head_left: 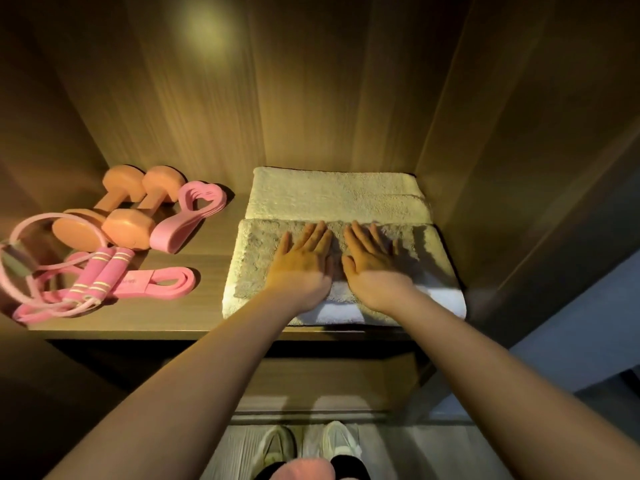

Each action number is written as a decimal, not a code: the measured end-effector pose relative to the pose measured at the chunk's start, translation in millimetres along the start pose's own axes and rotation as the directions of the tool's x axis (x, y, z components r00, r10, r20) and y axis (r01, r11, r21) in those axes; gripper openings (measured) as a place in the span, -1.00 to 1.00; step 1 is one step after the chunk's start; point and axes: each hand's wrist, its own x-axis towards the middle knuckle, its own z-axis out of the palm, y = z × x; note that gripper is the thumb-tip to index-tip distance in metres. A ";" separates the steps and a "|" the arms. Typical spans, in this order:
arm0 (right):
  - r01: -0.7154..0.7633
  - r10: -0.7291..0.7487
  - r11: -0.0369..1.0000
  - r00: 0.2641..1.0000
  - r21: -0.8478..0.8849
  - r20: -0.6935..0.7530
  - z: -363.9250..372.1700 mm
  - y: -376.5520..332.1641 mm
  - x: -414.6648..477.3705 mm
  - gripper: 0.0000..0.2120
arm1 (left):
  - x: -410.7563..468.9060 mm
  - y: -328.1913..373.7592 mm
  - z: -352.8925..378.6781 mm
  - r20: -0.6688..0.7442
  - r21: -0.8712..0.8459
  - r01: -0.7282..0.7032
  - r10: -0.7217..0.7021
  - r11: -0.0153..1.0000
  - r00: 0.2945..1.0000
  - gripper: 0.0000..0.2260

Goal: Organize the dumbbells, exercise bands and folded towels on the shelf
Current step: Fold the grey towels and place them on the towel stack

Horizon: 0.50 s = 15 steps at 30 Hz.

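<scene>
shelf (207, 306): dumbbells (130, 226), bands (166, 282) left; towels (332, 199) right | left hand (304, 261), right hand (372, 261) pressed flat on top towel (259, 244)

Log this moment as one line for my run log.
action: pressing down | left hand: flat on top towel | right hand: flat on top towel | dumbbells, pink bands: left side of shelf

Dim warm light from above, glare spot on back panel (204, 20), wide-angle edges bowed, soft
</scene>
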 end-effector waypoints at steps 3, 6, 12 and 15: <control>-0.032 0.034 0.996 0.999 -0.089 0.023 5.3 7.6 1.0 -0.48 | 2.6 -11.1 2.5 0.014 0.106 0.025 -0.027 0.994 1.000 -0.48; -0.050 0.053 0.995 0.998 -0.090 0.037 3.3 11.0 -0.7 -0.49 | 1.8 -21.0 1.4 0.018 0.143 0.075 -0.079 0.987 0.997 -0.46; -0.193 0.193 0.979 0.981 -0.065 -0.001 1.2 42.2 -13.8 -0.43 | -9.0 -48.6 -4.5 -0.012 0.159 0.233 -0.234 0.959 0.972 -0.39; -0.250 0.250 0.966 0.968 -0.070 -0.005 1.7 52.8 -17.7 -0.42 | -14.5 -53.7 -11.6 0.006 0.145 0.367 -0.372 0.919 0.928 -0.38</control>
